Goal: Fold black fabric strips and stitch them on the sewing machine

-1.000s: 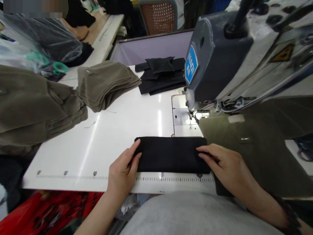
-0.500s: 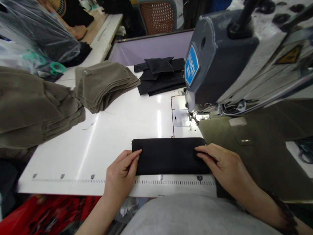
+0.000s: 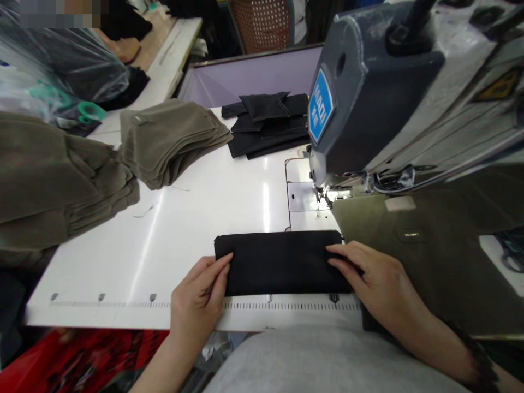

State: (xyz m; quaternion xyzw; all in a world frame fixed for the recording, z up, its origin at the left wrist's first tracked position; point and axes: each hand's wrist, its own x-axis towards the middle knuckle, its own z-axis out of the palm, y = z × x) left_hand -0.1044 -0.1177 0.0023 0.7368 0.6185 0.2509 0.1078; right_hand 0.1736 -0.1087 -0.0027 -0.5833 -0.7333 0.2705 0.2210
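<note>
A black rectangular fabric piece lies along the front edge of the white sewing table, just above its printed ruler. My left hand pinches the left end between thumb and fingers. At the right end, my right hand grips the same piece with thumb and fingertips. Behind it sits the sewing machine, its needle area a short way beyond the fabric's far edge. The undersides of both hands are hidden.
To the left lie stacks of olive-brown fabric and more brown cloth. Folded black pieces rest at the back, beside the machine. Olive fabric with a small label spreads on the right. A mesh-backed chair stands beyond.
The left end of the black fabric and my left hand have shifted slightly left. My right hand stays almost in place, still holding its end.
</note>
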